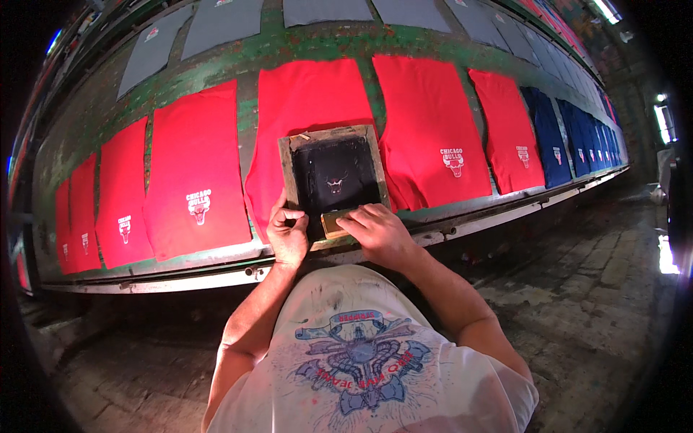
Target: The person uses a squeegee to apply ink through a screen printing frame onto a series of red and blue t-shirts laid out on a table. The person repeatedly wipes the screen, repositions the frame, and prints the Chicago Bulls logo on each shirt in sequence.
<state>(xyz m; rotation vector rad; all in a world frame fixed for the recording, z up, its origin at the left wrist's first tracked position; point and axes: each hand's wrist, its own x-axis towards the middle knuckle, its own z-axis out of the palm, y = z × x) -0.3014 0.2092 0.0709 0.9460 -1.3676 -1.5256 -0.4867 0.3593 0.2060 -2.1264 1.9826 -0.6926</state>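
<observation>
Screen with wooden rim, mid-picture atop red cloth: probably light, stiff-edged, mesh fragile, best held by rim. Left hand, fingers clamped on its lower-left edge; right hand, fingers closed on wooden block.

A wood-framed, black rectangular screen lies on a bright red fabric panel; a small yellowish wooden block sits inside the screen's near end.

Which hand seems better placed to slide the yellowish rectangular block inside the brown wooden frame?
Probably the right hand: it already holds the block, while the left hand is at the near left corner of the frame.
</observation>
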